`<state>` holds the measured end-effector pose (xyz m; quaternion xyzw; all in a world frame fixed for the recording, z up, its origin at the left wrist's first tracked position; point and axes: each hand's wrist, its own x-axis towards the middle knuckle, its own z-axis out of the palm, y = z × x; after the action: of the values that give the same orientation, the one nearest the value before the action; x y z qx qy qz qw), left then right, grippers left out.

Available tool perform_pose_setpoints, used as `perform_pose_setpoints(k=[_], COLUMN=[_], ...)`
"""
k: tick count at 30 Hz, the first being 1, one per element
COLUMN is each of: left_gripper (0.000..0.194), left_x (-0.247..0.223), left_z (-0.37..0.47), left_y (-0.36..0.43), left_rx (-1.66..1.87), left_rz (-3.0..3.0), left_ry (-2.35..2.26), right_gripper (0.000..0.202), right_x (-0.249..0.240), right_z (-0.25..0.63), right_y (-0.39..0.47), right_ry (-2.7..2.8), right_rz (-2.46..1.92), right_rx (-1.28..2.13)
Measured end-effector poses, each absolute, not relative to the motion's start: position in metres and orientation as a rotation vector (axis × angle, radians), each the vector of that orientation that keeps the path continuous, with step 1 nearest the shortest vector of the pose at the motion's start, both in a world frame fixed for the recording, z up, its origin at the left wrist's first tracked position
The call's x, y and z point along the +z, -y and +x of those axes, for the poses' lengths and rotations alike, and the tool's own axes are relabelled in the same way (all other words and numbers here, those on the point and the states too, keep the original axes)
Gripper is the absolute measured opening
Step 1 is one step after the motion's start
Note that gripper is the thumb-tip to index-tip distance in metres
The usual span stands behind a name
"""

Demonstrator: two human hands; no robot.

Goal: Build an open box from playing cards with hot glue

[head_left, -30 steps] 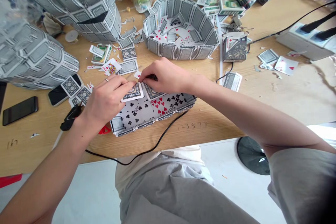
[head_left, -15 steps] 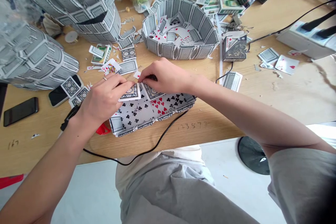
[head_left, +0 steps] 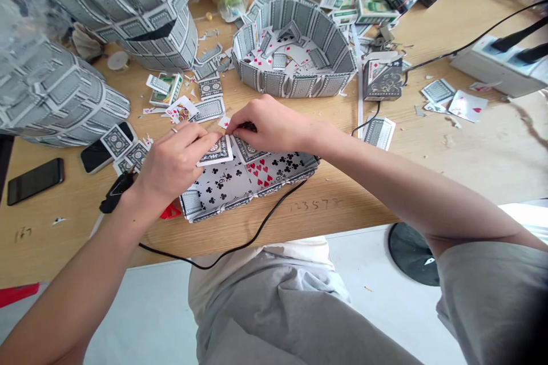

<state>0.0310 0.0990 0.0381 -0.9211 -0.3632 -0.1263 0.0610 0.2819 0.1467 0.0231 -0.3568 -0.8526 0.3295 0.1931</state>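
A shallow tray made of playing cards (head_left: pixel 249 199) lies at the table's front edge, its inside lined with club and heart faces. My left hand (head_left: pixel 171 157), with a ring on one finger, is closed on a patterned-back playing card (head_left: pixel 219 154) over the tray's rear left. My right hand (head_left: pixel 272 125) pinches at the rear edge beside it, over a second patterned-back card (head_left: pixel 248 151). The fingertips of both hands almost meet. Part of the second card and the tray's rear wall are hidden under my hands.
Behind stands a bowl-like card basket (head_left: pixel 295 85) with card pieces inside. Tall card structures (head_left: pixel 158 45) rise at the left, near a black phone (head_left: pixel 35 181). A black cable (head_left: pixel 257 234) crosses in front of the tray. Card boxes (head_left: pixel 382 82) and a power strip (head_left: pixel 492 65) are at right.
My left hand has shifted slightly to the right, and the card in it has moved closer to the second card. My right hand stays almost where it was.
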Motion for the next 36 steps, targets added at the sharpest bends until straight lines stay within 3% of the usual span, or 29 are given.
perform_pose_setpoints(k=[11,26,36], left_gripper=[0.032,0.027,0.041], left_x=[0.024,0.026,0.034], left_z=[0.027,0.027,0.024], left_y=[-0.099,-0.095,-0.1], left_rx=[-0.578,-0.476,-0.396], left_rz=[-2.665,-2.654,-2.735], left_ry=[0.989,0.943,0.954], right_gripper=[0.036,0.035,0.036], right_x=[0.021,0.021,0.02], right_z=[0.28,0.281,0.282], right_y=[-0.147,-0.148,-0.148], right_ry=[2.382,2.374,2.394], right_rz=[-0.993,-0.984,-0.974], right_rx=[0.909,0.919,0.893])
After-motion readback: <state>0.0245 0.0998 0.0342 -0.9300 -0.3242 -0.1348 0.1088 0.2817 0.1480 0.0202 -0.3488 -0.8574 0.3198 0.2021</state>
